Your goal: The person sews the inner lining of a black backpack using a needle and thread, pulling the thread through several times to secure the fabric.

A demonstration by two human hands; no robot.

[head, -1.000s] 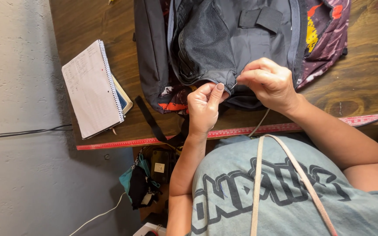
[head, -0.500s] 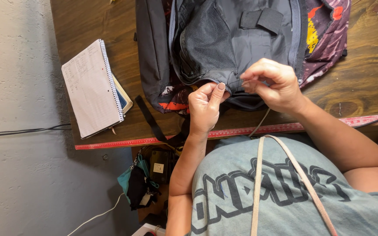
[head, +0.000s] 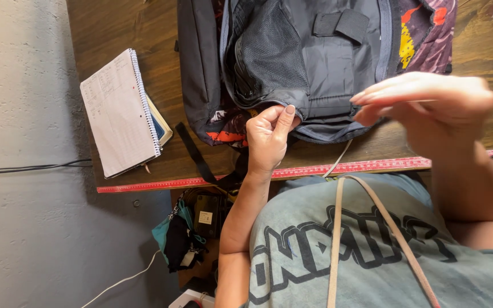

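On table (head: 144, 34): backpack (head: 315, 63) lengthwise, L hand (head: 266, 140) pinching.

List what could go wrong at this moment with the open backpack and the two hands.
Only the left hand pinches the backpack lining at its near edge; the right hand is lifted and blurred, so the fabric may slip from that single grip. A black strap dangles over the table edge and could catch. The spiral notebook overhangs the table's corner, so a nudge might drop it.

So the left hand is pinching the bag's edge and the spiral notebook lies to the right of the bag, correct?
Not quite. The head view shows the spiral notebook lying left of the bag, not right. The left hand does pinch the bag's edge.
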